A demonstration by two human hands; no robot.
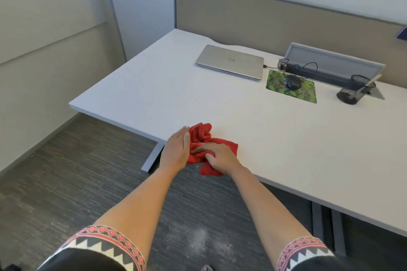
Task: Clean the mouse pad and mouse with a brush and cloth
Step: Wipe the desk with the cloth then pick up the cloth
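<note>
A crumpled red cloth (203, 138) lies at the near edge of the white desk (154, 94), partly hanging over it. My left hand (176, 149) lies flat with straight fingers against the cloth's left side. My right hand (217, 156) grips the cloth, fingers curled into its folds. Far off at the back right, a black wired mouse (293, 82) sits on a green patterned mouse pad (304, 92). A pale handle, perhaps the brush (372, 80), sticks out of a black mesh cup (352, 92).
A shut silver laptop (230, 64) lies behind, left of the pad, its cable running to a grey cable tray (334, 66). A beige partition (264, 17) backs the desk. Pale dust specks the carpet (204, 242) below the desk edge.
</note>
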